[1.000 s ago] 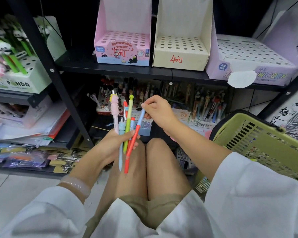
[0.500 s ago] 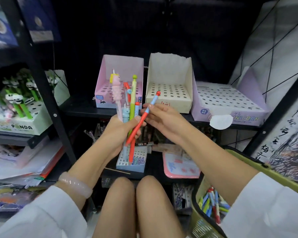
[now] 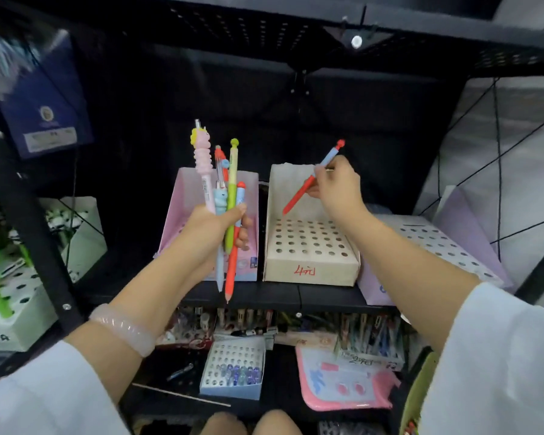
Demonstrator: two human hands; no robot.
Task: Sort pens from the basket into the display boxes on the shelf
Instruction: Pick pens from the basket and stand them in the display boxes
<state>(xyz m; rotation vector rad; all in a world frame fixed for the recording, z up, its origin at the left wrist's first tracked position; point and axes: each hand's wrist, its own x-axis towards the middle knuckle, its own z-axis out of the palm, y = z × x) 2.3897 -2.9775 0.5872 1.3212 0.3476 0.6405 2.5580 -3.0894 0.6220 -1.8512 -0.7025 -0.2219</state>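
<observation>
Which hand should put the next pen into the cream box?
Right. The right hand already pinches one red pen tip-down above the cream box holes; the left hand grips a bundle before the pink box.

Black metal shelf (image 3: 296, 295) across the middle. On its top board, three display boxes side by side: pink box (image 3: 182, 221) at left, cream box (image 3: 308, 268) just beside it with rows of round holes and red writing on the front, lilac box (image 3: 446, 243) at right, also holed. On the lower board, a small blue tray (image 3: 233, 392) of holes, partly filled along its front rows, a pink pouch (image 3: 343, 390) to its right, and a row of crowded pen racks (image 3: 368, 334) behind. Left, on a neighbouring shelf, a white panda box (image 3: 13, 321) with green pens.
</observation>
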